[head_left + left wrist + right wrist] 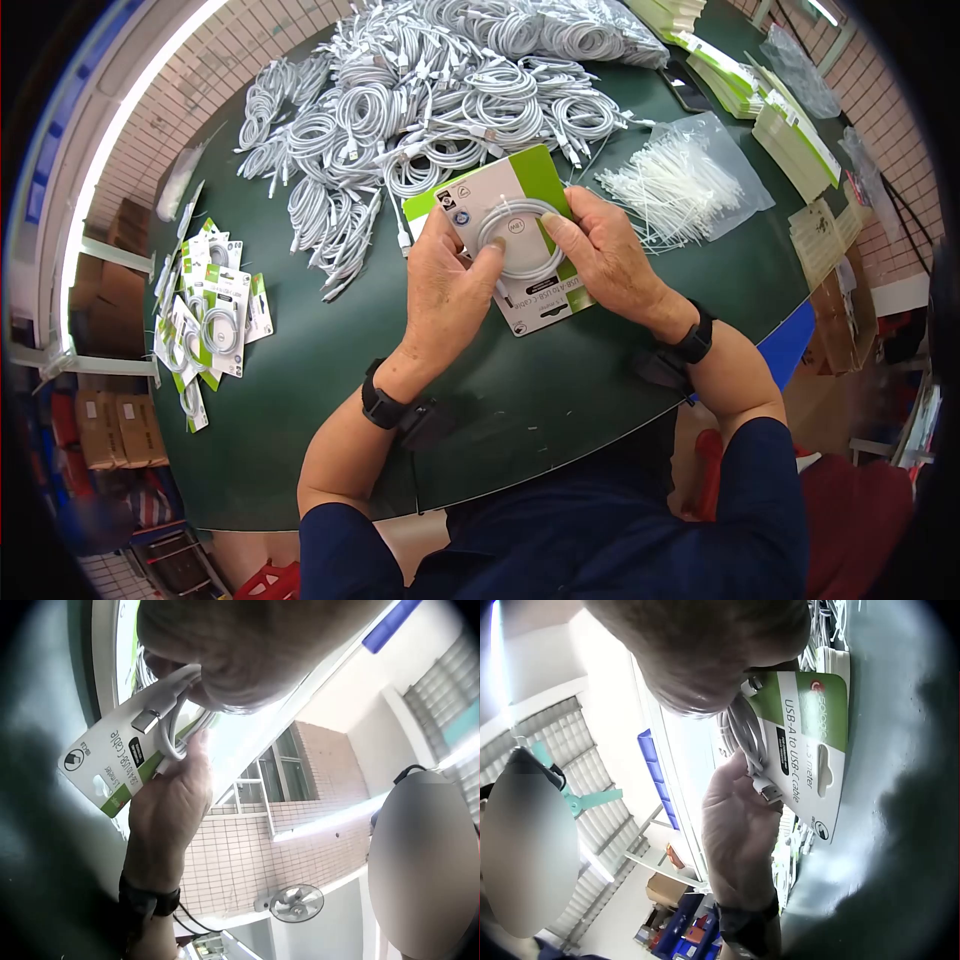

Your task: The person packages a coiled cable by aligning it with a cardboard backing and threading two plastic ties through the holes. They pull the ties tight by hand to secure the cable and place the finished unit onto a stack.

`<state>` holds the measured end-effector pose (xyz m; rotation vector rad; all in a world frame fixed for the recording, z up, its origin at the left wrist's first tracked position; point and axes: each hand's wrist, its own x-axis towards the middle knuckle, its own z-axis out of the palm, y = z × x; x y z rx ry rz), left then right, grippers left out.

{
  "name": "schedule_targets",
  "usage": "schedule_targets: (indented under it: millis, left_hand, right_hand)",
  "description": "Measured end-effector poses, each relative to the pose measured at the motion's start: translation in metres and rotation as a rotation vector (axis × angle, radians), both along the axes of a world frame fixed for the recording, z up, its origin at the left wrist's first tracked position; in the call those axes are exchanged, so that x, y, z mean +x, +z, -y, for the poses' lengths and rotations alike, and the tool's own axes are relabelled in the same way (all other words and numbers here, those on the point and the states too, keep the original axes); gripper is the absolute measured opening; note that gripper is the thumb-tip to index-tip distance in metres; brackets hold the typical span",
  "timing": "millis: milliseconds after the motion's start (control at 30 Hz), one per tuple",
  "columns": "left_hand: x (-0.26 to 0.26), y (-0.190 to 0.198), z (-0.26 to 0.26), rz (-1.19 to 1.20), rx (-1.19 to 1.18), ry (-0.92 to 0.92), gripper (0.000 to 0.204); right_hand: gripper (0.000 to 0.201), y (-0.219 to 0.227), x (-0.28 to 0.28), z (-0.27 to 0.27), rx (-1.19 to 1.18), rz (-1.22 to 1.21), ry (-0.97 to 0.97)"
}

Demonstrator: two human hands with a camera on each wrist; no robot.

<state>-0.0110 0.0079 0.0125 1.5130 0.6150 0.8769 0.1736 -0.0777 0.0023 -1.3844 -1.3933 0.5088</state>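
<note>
A white-and-green card (548, 312) is held at the centre of the frame in the head view, tilted above a dark green table (500, 430). A coiled grey cable (532, 273) is positioned flat against the card face. The left side of the card is gripped by the left hand (445, 300), with the thumb pressed on the coil area and the fingers curled at the card edge. The right side is gripped by the right hand (622, 268), with the thumb laid on the coil and the fingers bent around the card edge; the spacing of the fingers behind the card cannot be determined. A metal-tipped plug (768, 790) is seen beside the printed lettering in the right wrist view. A large pile of coiled cables (370, 115) is located across the upper part of the head frame. White plastic ties (675, 185) are spread on a clear bag (752, 190) at the upper right, near a dark phone (686, 88) and stacked cards (795, 150). Carded cables (222, 325) are heaped at the left.
</note>
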Motion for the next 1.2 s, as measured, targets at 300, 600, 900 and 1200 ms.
schedule_targets:
  millis: [300,600,900,1200]
  left_hand:
    - [-0.005,-0.014,-0.004,0.024,-0.069,-0.054,0.034]
    - [-0.115,0.02,-0.064,0.387,-0.178,0.394,0.03]
    - [-0.238,-0.054,-0.147,0.627,-0.186,0.833,0.041]
    - [-0.176,-0.04,-0.165,-0.039,0.15,0.688,0.03]
  right_hand:
    - [0.029,-0.008,0.011,-0.001,-0.067,-0.149,0.097]
    - [0.034,-0.001,0.003,0.006,-0.13,-0.278,0.201]
    - [0.024,-0.007,-0.003,0.001,-0.375,-0.116,0.241]
    - [0.016,-0.012,-0.002,0.0,-0.347,-0.037,0.24]
